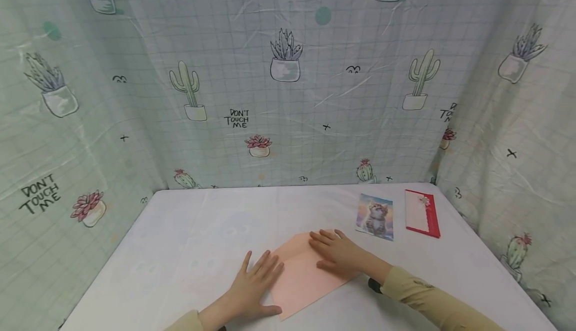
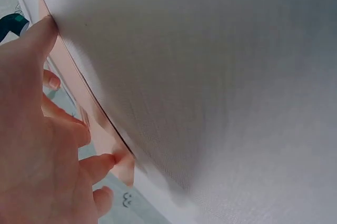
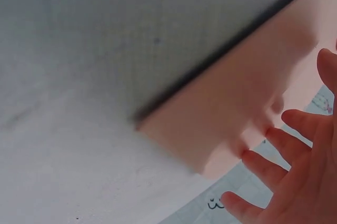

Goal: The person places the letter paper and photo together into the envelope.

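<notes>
A peach-coloured piece of paper (image 1: 299, 281), shaped like an envelope with slanted upper corners, lies at an angle on the white table. At its left edge my left hand (image 1: 252, 286) touches it, fingers spread and thumb by the lower corner. My right hand (image 1: 337, 253) rests on its upper right part with fingers extended. In the left wrist view the thumb and one finger of the left hand (image 2: 47, 145) touch the paper (image 2: 73, 71) along its edge. Spread fingertips of the right hand (image 3: 300, 171) meet the paper (image 3: 221, 103) in the right wrist view.
A kitten picture (image 1: 375, 218) lies at the back right of the table (image 1: 193, 231). Beside it is a red and white card (image 1: 422, 214) with a flower decoration. A cactus-print curtain (image 1: 306, 106) encloses the table's back and sides.
</notes>
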A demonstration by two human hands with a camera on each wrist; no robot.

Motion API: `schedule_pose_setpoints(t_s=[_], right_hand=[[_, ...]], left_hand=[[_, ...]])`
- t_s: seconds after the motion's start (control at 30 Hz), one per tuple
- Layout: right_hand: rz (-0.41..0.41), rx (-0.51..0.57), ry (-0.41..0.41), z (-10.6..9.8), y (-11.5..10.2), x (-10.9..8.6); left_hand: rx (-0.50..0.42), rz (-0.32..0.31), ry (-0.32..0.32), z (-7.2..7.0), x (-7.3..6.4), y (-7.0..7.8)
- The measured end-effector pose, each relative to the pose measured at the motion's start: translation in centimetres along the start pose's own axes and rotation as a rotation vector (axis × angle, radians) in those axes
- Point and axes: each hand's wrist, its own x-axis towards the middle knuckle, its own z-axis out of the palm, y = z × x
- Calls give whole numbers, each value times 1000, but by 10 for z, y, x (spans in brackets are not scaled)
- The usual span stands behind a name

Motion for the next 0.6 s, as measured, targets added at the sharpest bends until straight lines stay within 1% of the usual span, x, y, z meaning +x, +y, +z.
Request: schedule_pose_setpoints(t_s=[0.13, 0.2, 0.27, 0.33, 0.43, 0.6], right_hand=[[42, 41, -52, 0, -2, 2], [66, 60, -76, 0, -2, 4], [83, 64, -93, 0, -3, 6], [92, 70, -105, -1, -3, 7], [96, 71, -115, -2, -4, 8], [102, 73, -121, -3, -5, 9]], left_hand=[[-9, 3, -6, 2, 0, -2], [0, 5, -9, 2, 0, -3], [-4, 3, -26, 1, 0, -3], [-13, -3, -58, -1, 0, -3], [-26, -14, -88, -4, 1, -2], [-12, -27, -103, -6, 1, -1]])
